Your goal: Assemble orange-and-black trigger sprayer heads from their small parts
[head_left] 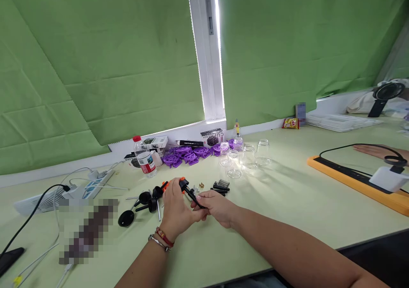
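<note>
**Small parts in hand above a crowded table**

The pale green table point(287, 203) fills the lower frame. At lower centre your left hand point(175, 211) closes around an orange-and-black part point(182, 185), while your right hand point(217, 207) pinches a thin black rod point(195, 197) joined to it. Both wrists hover just above the surface, fingers curled inward. If the pinch slackens, the rod could drop among the loose black pieces point(220, 186) just above your hands.

A single head-worn camera looks forward and down across the pale green table point(287, 203) toward the green blinds point(105, 66), with both hands close below centre.
</note>
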A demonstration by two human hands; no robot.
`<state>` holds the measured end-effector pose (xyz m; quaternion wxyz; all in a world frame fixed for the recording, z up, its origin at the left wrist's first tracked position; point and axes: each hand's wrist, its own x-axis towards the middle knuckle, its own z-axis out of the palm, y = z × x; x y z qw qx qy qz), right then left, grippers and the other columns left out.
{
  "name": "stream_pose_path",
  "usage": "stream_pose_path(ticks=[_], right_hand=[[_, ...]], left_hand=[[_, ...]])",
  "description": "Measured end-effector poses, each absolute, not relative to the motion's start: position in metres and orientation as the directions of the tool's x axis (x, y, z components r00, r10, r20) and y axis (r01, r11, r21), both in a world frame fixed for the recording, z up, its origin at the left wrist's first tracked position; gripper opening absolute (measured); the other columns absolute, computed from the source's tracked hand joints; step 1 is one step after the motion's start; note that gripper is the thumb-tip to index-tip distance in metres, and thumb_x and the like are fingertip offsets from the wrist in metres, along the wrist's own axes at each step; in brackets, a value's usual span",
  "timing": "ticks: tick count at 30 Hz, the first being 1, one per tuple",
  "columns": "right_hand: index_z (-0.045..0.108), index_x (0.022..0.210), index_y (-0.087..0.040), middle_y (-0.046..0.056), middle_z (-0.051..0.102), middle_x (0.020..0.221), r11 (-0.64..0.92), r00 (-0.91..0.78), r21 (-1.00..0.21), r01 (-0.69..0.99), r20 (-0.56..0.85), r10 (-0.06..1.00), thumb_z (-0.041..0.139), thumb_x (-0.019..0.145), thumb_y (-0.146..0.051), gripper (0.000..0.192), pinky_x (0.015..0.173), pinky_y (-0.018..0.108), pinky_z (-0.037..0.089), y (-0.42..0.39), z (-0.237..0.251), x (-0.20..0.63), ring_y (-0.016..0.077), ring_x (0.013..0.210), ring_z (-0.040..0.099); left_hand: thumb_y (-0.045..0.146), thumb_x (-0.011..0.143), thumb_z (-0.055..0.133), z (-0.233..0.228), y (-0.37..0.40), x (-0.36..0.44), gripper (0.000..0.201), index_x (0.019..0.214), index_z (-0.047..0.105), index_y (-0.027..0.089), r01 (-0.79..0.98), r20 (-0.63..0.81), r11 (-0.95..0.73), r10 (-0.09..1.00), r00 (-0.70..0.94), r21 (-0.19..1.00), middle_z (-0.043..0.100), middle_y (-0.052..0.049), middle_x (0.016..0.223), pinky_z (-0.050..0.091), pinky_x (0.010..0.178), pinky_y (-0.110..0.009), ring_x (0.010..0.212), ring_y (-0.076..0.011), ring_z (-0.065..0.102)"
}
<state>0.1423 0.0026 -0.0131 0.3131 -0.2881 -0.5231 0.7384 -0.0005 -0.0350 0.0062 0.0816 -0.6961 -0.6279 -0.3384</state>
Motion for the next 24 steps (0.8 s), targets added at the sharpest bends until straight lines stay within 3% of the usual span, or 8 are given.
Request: stream_pose_path(ticks=[8, 13, 18, 22, 24], right_hand=[[0.059, 0.068, -0.012, 0.001, 0.056, 0.051, -0.321, -0.617, -0.940, -0.113, -0.187, 0.765, 0.057, 0.081, -0.038, 0.029, 0.052, 0.026, 0.039, 0.000, -0.016, 0.137, 0.0110, 0.045, 0.051], [0.057, 0.063, -0.012, 0.000, 0.055, 0.051, -0.352, -0.586, -0.931, -0.098, -0.232, 0.777, 0.053, 0.084, -0.029, 0.027, 0.055, 0.026, 0.042, -0.003, -0.017, 0.134, 0.0106, 0.047, 0.051], [0.054, 0.062, -0.015, -0.001, 0.054, 0.052, -0.302, -0.581, -0.948, -0.097, -0.192, 0.791, 0.055, 0.082, -0.037, 0.030, 0.054, 0.026, 0.043, -0.006, -0.021, 0.130, 0.0108, 0.047, 0.050], [0.054, 0.068, -0.016, 0.001, 0.055, 0.051, -0.207, -0.619, -0.975, 0.084, -0.214, 0.756, 0.046, 0.087, -0.039, 0.031, 0.047, 0.027, 0.041, 0.003, -0.024, 0.134, 0.0133, 0.043, 0.050], [0.057, 0.072, -0.015, 0.003, 0.058, 0.056, -0.084, -0.610, -0.988, 0.133, -0.148, 0.778, 0.045, 0.087, -0.032, 0.026, 0.047, 0.028, 0.041, 0.010, -0.024, 0.140, 0.0139, 0.044, 0.051]], left_hand=[[0.047, 0.045, 0.069, -0.006, -0.032, -0.002, 0.101, 0.129, 0.027, 0.010, 0.943, 0.458, -0.167, 0.889, 0.017, 0.288, 0.035, -0.021, 0.134, 0.031, 0.102, -0.053, 0.128, -0.0396, 0.030], [0.044, 0.046, 0.068, -0.004, -0.033, 0.001, 0.091, 0.124, 0.034, 0.013, 0.947, 0.422, -0.132, 0.906, -0.004, 0.293, 0.044, -0.017, 0.124, 0.034, 0.099, -0.050, 0.120, -0.0374, 0.040], [0.034, 0.044, 0.068, -0.002, -0.034, 0.004, 0.081, 0.117, 0.039, 0.014, 0.949, 0.411, -0.081, 0.910, -0.055, 0.306, 0.049, -0.015, 0.115, 0.038, 0.096, -0.047, 0.114, -0.0350, 0.044], [0.034, 0.041, 0.070, -0.003, -0.030, 0.004, 0.076, 0.109, 0.041, 0.017, 0.948, 0.409, -0.089, 0.911, -0.046, 0.306, 0.050, -0.010, 0.108, 0.040, 0.090, -0.045, 0.106, -0.0327, 0.048], [0.039, 0.045, 0.069, -0.003, -0.025, 0.004, 0.071, 0.107, 0.042, 0.017, 0.954, 0.429, -0.088, 0.902, -0.046, 0.287, 0.051, -0.010, 0.105, 0.040, 0.088, -0.043, 0.103, -0.0318, 0.049]])
